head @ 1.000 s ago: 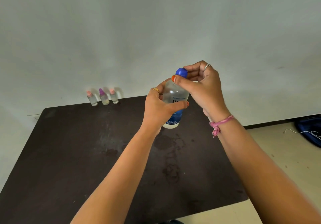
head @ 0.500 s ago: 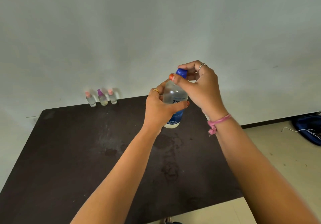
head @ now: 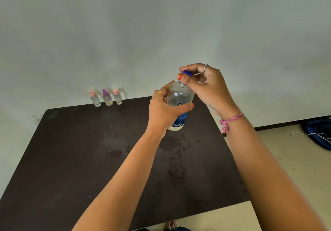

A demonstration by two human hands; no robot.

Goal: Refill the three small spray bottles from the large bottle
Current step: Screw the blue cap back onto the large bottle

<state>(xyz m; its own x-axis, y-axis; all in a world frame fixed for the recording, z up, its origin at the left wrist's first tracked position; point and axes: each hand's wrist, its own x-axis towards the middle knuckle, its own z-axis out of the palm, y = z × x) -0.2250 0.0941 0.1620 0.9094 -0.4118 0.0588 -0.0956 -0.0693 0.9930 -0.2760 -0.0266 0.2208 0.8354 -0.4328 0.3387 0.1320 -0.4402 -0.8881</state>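
My left hand [head: 163,111] wraps the large clear bottle [head: 180,103] held above the dark table [head: 89,159] to brace it — my right hand [head: 206,85] pinches its blue cap [head: 187,73] to unscrew, three small spray bottles [head: 107,98] waiting capped at the far edge.

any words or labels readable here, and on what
"r": the one large dark letter showing on the big bottle; the left hand covers the rest of the word.
Small line above it: blurred, unreadable.
Blue label print: too small to read.
Three spray bottles: no text visible.
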